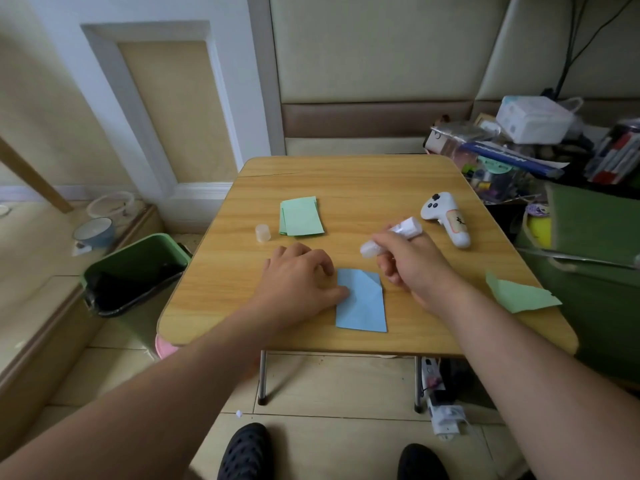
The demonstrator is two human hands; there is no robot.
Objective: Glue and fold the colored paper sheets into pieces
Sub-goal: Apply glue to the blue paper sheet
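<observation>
A blue paper sheet (363,303) lies near the front of the small wooden table (363,181), its upper right corner folded down. My left hand (298,275) rests on the sheet's left edge, thumb and fingertips pressing it flat. My right hand (412,261) hovers just right of the sheet and grips a white glue stick (394,235), tip pointing left and down. The glue stick's clear cap (263,233) stands to the left on the table. A stack of green paper sheets (300,216) lies farther back. A folded green piece (519,294) sits at the table's right edge.
A white handheld controller (446,218) lies at the back right of the table. A green bin (135,271) with a black liner stands left of the table. Cluttered boxes (533,119) and a green bag (595,237) crowd the right side. A power strip (443,410) lies on the floor below.
</observation>
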